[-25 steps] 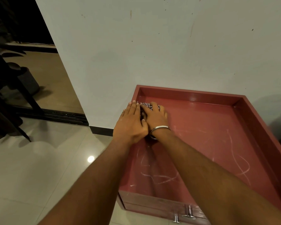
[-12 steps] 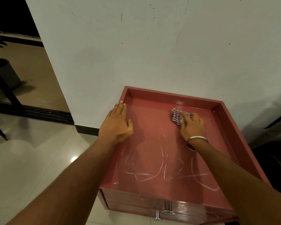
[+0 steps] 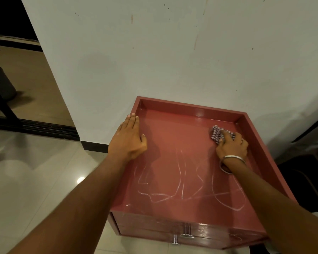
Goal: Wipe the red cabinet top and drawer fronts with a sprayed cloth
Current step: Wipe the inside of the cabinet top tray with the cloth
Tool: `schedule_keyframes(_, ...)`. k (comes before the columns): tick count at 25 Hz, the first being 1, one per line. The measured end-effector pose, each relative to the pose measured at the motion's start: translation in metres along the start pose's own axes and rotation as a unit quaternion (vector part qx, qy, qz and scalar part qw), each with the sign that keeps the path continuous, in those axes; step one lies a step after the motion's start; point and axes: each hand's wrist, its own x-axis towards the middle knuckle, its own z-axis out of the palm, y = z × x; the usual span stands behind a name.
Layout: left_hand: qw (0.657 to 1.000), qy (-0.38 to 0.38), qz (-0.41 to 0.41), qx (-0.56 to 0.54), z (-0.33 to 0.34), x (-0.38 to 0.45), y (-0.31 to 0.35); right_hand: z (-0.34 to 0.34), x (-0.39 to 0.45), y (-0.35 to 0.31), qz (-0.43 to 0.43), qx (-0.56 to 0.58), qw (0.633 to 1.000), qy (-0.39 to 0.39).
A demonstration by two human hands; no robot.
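Over the last second the right hand (image 3: 231,147) has swept the checked cloth (image 3: 218,134) across the top of the red cabinet (image 3: 173,162), from beside the left hand at the cabinet's back-left corner to near its back-right corner. The far strip of the top looks covered, so the wiping seems well begun but not finished: pale white streaks (image 3: 182,187) still loop across the middle and front of the top, and the 2 drawer fronts (image 3: 154,222) with their metal handles (image 3: 186,230) below the front edge look untouched.

The right hand lies palm down, fingers curled over the bunched cloth and pressing it flat onto the top, just inside the cabinet's raised right rim. A metal bangle (image 3: 231,162) circles that wrist. The left hand (image 3: 128,140) rests open and flat, holding nothing, fingers together and pointing toward the wall (image 3: 154,61), on the cabinet's left edge near the back corner, apparently bracing. Both forearms reach forward over the cabinet's front.
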Motion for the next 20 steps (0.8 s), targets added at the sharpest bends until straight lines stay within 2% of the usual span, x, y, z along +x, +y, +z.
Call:
schedule_keyframes(13, 1.0, -0.011, -0.001, 0.006, -0.002, -0.001, 0.001, 0.039, -0.108, -0.158, -0.16, 0.062, 0.98, -0.103)
schedule_keyframes(20, 1.0, -0.008, 0.002, -0.016, -0.003, -0.001, 0.001, 0.037, -0.093, -0.133, -0.192, 0.056, 0.975, -0.095)
